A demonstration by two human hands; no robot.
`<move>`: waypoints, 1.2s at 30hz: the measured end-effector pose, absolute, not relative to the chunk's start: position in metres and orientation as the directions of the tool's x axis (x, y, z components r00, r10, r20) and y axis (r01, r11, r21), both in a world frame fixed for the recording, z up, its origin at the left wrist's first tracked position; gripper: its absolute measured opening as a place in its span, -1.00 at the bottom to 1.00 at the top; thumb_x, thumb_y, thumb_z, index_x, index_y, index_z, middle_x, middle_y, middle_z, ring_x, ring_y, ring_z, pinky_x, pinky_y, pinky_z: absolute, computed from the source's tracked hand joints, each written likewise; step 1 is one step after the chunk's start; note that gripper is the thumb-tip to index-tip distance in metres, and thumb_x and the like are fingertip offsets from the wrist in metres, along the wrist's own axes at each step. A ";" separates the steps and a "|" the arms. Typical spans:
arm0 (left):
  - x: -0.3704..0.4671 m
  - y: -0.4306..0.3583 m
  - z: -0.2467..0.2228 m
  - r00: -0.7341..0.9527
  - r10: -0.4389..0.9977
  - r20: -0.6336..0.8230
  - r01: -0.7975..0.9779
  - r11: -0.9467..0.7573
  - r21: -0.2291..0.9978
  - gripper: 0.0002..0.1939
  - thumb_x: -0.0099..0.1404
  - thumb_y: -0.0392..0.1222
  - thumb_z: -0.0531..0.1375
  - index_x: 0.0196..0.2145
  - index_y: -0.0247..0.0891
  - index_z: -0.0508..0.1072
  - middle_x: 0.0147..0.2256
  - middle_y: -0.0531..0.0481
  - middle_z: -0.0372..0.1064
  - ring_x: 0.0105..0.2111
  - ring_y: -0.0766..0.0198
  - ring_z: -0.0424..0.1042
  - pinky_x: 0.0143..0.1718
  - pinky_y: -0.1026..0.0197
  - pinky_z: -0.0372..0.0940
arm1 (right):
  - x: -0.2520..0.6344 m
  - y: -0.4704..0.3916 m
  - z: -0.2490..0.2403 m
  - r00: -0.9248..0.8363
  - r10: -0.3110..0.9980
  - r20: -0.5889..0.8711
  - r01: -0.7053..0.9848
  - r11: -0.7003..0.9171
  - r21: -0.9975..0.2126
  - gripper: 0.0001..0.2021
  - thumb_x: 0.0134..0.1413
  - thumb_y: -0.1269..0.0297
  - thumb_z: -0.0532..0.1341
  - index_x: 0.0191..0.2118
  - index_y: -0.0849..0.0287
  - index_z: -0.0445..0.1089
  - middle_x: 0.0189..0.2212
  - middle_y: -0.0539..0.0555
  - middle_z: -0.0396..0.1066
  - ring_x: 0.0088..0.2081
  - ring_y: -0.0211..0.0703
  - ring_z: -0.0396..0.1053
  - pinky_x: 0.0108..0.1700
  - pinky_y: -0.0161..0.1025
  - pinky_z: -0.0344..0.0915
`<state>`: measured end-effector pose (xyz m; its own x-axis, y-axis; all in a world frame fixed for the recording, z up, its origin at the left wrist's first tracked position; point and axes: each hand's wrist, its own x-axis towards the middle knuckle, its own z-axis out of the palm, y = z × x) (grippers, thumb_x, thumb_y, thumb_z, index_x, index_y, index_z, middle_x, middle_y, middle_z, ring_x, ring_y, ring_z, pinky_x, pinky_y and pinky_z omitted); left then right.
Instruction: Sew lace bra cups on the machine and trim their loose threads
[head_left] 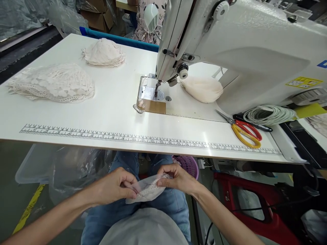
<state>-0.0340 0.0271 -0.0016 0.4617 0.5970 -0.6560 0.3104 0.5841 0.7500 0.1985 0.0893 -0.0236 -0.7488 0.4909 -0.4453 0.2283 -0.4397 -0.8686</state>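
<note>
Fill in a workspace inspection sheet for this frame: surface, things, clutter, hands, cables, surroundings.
Surface: white tabletop with printed ruler
Things: lace-trimmed piece in both hands; two lace stacks, left of sewing machine; cream fabric under its arm
Clutter: scissors, coiled cord
Hands: left and right pinch the piece's opposite ends
Cables: black cable below tabletop
Surroundings: purple basket, cardboard box, person in patterned clothing
</note>
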 end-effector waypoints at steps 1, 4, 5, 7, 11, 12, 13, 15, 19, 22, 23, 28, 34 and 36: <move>-0.035 0.028 -0.001 0.471 0.594 -0.651 0.306 0.583 0.753 -0.83 0.06 -0.17 0.23 -0.40 -0.28 0.58 -0.52 0.00 0.49 -0.48 0.25 0.37 -0.45 0.33 0.14 | 0.198 0.089 -0.023 -0.752 0.488 -0.444 0.232 -0.435 -0.870 -0.75 -0.14 0.15 0.37 -0.42 0.26 0.47 -0.49 0.03 0.42 -0.42 -0.30 0.35 -0.36 -0.36 0.28; -0.034 0.029 0.000 0.503 0.601 -0.621 0.285 0.563 0.776 -0.85 0.06 -0.18 0.24 -0.42 -0.28 0.55 -0.53 0.04 0.43 -0.49 0.28 0.30 -0.46 0.34 0.10 | 0.195 0.088 -0.019 -0.767 0.468 -0.439 0.263 -0.396 -0.880 -0.71 -0.11 0.09 0.34 -0.40 0.26 0.48 -0.48 0.05 0.42 -0.41 -0.27 0.35 -0.37 -0.35 0.29; -0.033 0.030 -0.001 0.512 0.609 -0.606 0.273 0.553 0.787 -0.86 0.05 -0.18 0.25 -0.42 -0.28 0.54 -0.54 0.07 0.39 -0.49 0.30 0.28 -0.47 0.35 0.08 | 0.193 0.088 -0.018 -0.774 0.462 -0.434 0.273 -0.375 -0.886 -0.70 -0.11 0.07 0.34 -0.39 0.26 0.48 -0.47 0.05 0.43 -0.41 -0.26 0.35 -0.37 -0.35 0.28; -0.028 0.032 -0.002 0.512 0.631 -0.583 0.262 0.532 0.805 -0.87 0.02 -0.19 0.27 -0.44 -0.28 0.52 -0.56 0.11 0.29 -0.51 0.33 0.21 -0.49 0.36 0.03 | 0.190 0.087 -0.017 -0.787 0.461 -0.411 0.275 -0.333 -0.902 -0.68 -0.11 0.06 0.33 -0.38 0.27 0.48 -0.47 0.05 0.43 -0.42 -0.26 0.35 -0.38 -0.36 0.26; -0.014 0.033 -0.009 0.440 0.692 -0.572 0.307 0.483 0.820 -0.83 0.03 -0.17 0.25 -0.60 -0.31 0.45 -0.65 0.17 -0.03 -0.59 0.40 -0.02 -0.56 0.34 -0.11 | 0.189 0.085 -0.016 -0.787 0.483 -0.383 0.268 -0.292 -0.918 -0.69 -0.07 0.07 0.32 -0.37 0.27 0.48 -0.48 0.05 0.43 -0.42 -0.27 0.34 -0.39 -0.37 0.23; -0.012 0.033 -0.011 0.426 0.698 -0.575 0.308 0.486 0.818 -0.81 0.04 -0.16 0.24 -0.63 -0.31 0.43 -0.66 0.18 -0.08 -0.60 0.41 -0.07 -0.58 0.33 -0.14 | 0.189 0.085 -0.016 -0.785 0.485 -0.385 0.270 -0.291 -0.918 -0.70 -0.07 0.08 0.31 -0.37 0.27 0.48 -0.48 0.05 0.43 -0.42 -0.26 0.35 -0.38 -0.37 0.23; -0.010 0.033 -0.013 0.420 0.698 -0.580 0.301 0.496 0.815 -0.79 0.05 -0.15 0.23 -0.64 -0.31 0.42 -0.67 0.18 -0.12 -0.61 0.41 -0.10 -0.58 0.32 -0.17 | 0.190 0.085 -0.016 -0.784 0.487 -0.386 0.272 -0.290 -0.917 -0.70 -0.06 0.08 0.31 -0.37 0.28 0.48 -0.47 0.05 0.43 -0.41 -0.26 0.35 -0.38 -0.37 0.24; -0.009 0.032 -0.015 0.427 0.682 -0.593 0.278 0.525 0.804 -0.77 0.05 -0.13 0.22 -0.64 -0.32 0.42 -0.68 0.18 -0.12 -0.61 0.42 -0.11 -0.59 0.31 -0.18 | 0.191 0.085 -0.017 -0.784 0.487 -0.386 0.275 -0.285 -0.918 -0.70 -0.05 0.09 0.31 -0.37 0.29 0.47 -0.47 0.06 0.44 -0.41 -0.25 0.36 -0.38 -0.37 0.24; -0.012 0.030 -0.015 0.424 0.663 -0.616 0.275 0.554 0.786 -0.76 0.04 -0.11 0.24 -0.65 -0.32 0.42 -0.68 0.18 -0.07 -0.61 0.41 -0.09 -0.59 0.32 -0.15 | 0.191 0.084 -0.020 -0.796 0.477 -0.373 0.275 -0.264 -0.924 -0.67 -0.01 0.06 0.28 -0.37 0.30 0.47 -0.47 0.06 0.43 -0.43 -0.26 0.35 -0.41 -0.37 0.23; -0.012 0.029 -0.013 0.411 0.664 -0.625 0.256 0.574 0.778 -0.79 0.03 -0.13 0.24 -0.60 -0.32 0.44 -0.65 0.16 0.04 -0.58 0.40 -0.01 -0.56 0.34 -0.08 | 0.189 0.084 -0.023 -0.803 0.459 -0.380 0.278 -0.275 -0.920 -0.64 0.01 0.02 0.25 -0.35 0.31 0.46 -0.45 0.08 0.44 -0.41 -0.23 0.35 -0.38 -0.35 0.25; -0.012 0.029 -0.013 0.411 0.661 -0.628 0.242 0.585 0.774 -0.81 0.03 -0.13 0.25 -0.57 -0.33 0.45 -0.63 0.15 0.08 -0.57 0.39 0.02 -0.54 0.34 -0.05 | 0.189 0.084 -0.023 -0.803 0.456 -0.385 0.282 -0.278 -0.918 -0.63 0.01 0.02 0.25 -0.34 0.31 0.46 -0.45 0.09 0.43 -0.41 -0.23 0.35 -0.38 -0.34 0.25; -0.008 0.030 -0.012 0.368 0.681 -0.633 0.254 0.581 0.773 -0.78 0.04 -0.12 0.24 -0.60 -0.34 0.42 -0.65 0.16 0.04 -0.58 0.40 -0.01 -0.56 0.33 -0.09 | 0.190 0.086 -0.021 -0.805 0.457 -0.378 0.293 -0.248 -0.923 -0.66 0.02 0.05 0.24 -0.34 0.32 0.47 -0.48 0.07 0.41 -0.44 -0.27 0.29 -0.42 -0.38 0.20; -0.006 0.033 -0.010 0.360 0.673 -0.646 0.277 0.584 0.763 -0.76 0.03 -0.11 0.24 -0.63 -0.32 0.39 -0.69 0.18 -0.02 -0.61 0.42 -0.07 -0.58 0.31 -0.15 | 0.195 0.089 -0.019 -0.822 0.445 -0.356 0.259 -0.266 -0.929 -0.71 -0.05 0.11 0.30 -0.32 0.28 0.45 -0.46 0.03 0.38 -0.42 -0.29 0.28 -0.38 -0.37 0.19; -0.007 0.032 -0.010 0.361 0.659 -0.660 0.283 0.597 0.751 -0.77 0.02 -0.11 0.24 -0.63 -0.32 0.39 -0.70 0.19 -0.02 -0.63 0.42 -0.08 -0.59 0.30 -0.17 | 0.196 0.088 -0.021 -0.820 0.447 -0.357 0.262 -0.261 -0.929 -0.70 -0.09 0.12 0.33 -0.32 0.28 0.44 -0.48 0.01 0.36 -0.43 -0.31 0.25 -0.39 -0.38 0.18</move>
